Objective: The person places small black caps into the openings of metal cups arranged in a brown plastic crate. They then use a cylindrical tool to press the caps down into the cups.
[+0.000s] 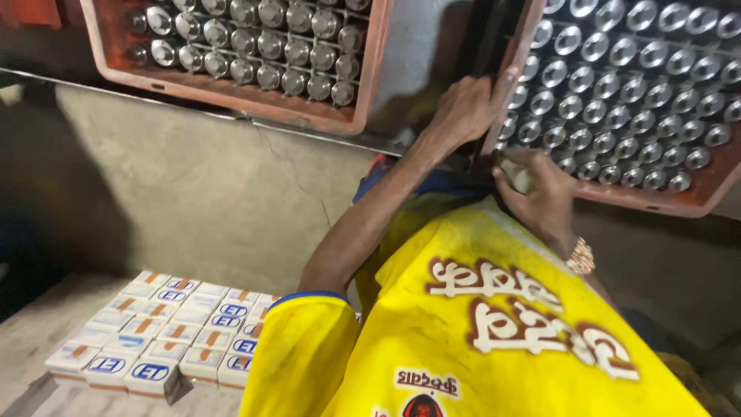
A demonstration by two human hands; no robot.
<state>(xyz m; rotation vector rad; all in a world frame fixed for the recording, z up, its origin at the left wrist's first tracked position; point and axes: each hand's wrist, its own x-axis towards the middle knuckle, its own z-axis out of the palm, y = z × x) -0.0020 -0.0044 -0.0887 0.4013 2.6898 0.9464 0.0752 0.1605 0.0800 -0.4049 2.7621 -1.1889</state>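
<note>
At the lower left of the frame, small white boxes (154, 340) with blue and orange marks lie packed in rows on a pale floor. At the upper left, a reddish crate (231, 96) holds rows of shiny metal cans (270, 46) behind dividers.

Right of centre, the left hand (463, 108) reaches up from a yellow sleeve, its fingers curled over the near edge of a second crate (695, 202). This crate fills the upper right and is also full of metal cans.

Just below, the right hand (540, 193), with a bracelet (580, 256) at the wrist, is closed around a small pale lump (515, 176) at the crate's lower corner. I cannot tell what the lump is.

The hands are close together but not touching. The work probably goes best with the left hand keeping a firm hold on the rim so the crate does not tilt. The right hand could then work gently at the corner without knocking the nearest cans.
</note>
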